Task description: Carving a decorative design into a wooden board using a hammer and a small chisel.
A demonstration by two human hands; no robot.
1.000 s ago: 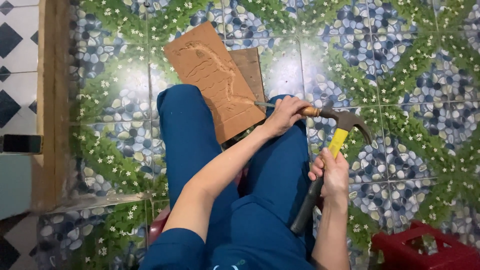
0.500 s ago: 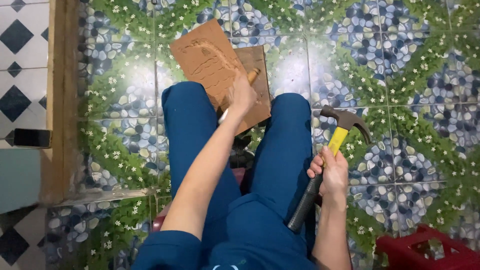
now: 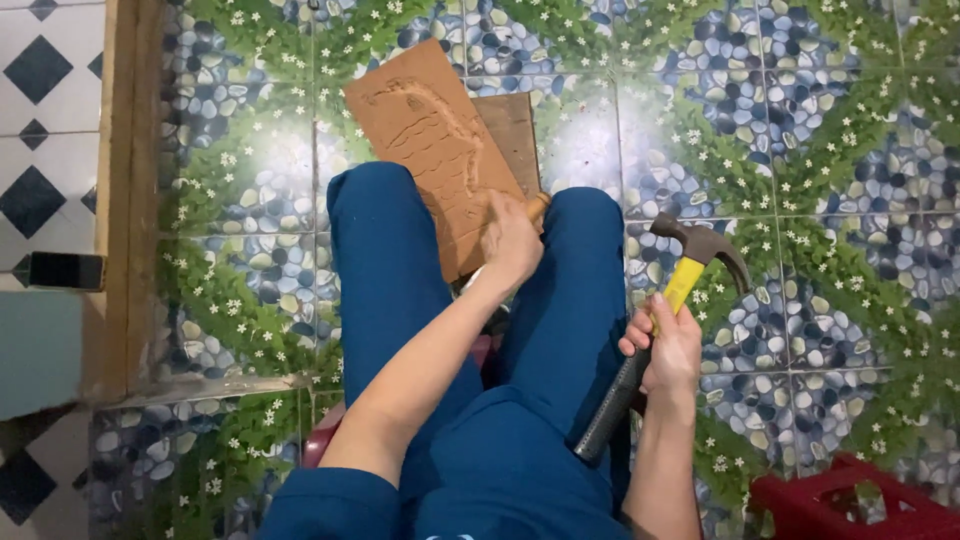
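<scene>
A carved brown wooden board (image 3: pixel 430 145) leans between my knees, over a second darker board (image 3: pixel 512 135). My left hand (image 3: pixel 510 245) rests on the lower right part of the carved board, closed around a chisel whose wooden handle (image 3: pixel 538 206) sticks out by my thumb. My right hand (image 3: pixel 668 345) grips a claw hammer (image 3: pixel 690 265) with a yellow and black handle, held off to the right of my right knee, head up. My legs are in blue trousers (image 3: pixel 385 260).
The floor is tiled in a pebble and flower pattern (image 3: pixel 800 110). A wooden threshold (image 3: pixel 125 190) runs down the left side. A red plastic crate (image 3: pixel 850 500) stands at the lower right. A reddish stool edge (image 3: pixel 320 445) shows under me.
My left hand, first down near the hammer, reached up onto the board and has now slid back to its lower right part. The hammer hand barely moved.
</scene>
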